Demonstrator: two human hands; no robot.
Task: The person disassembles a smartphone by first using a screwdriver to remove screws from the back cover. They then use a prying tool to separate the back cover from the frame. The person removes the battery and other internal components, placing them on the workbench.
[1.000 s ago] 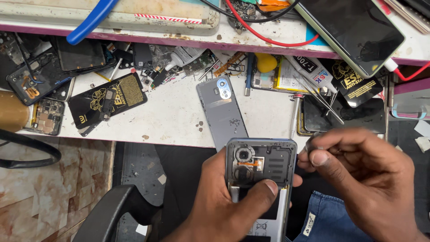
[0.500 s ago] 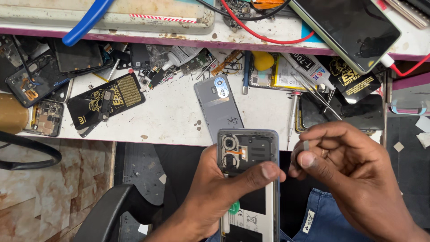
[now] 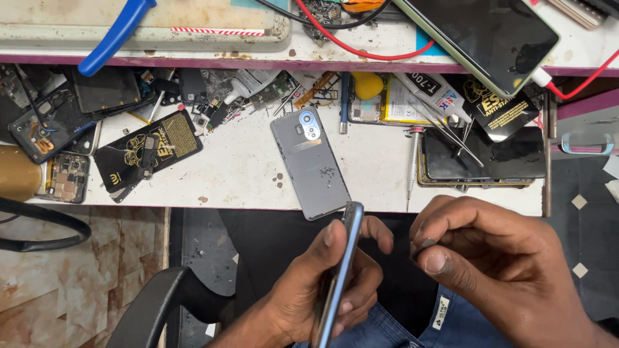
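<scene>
1. The left hand [image 3: 322, 290], lower centre of the frame, is closed round a slim blue-edged phone body [image 3: 338, 270]. The phone is turned edge-on to the camera, thumb on one face and fingers behind, probably to expose its side.
2. The right hand [image 3: 496, 270], lower right, pinches a small dark part [image 3: 427, 245] between thumb and forefinger; its other fingers are curled. What the part is cannot be told.
3. Just above, on the white bench top [image 3: 238, 174], lies a grey phone back cover [image 3: 311, 161], camera end away from the person.
4. A thin screwdriver [image 3: 412, 164] and metal tweezers [image 3: 451, 132] lie right of it.
5. Clutter crowds the bench's upper edge; nothing stands between the hands.
</scene>
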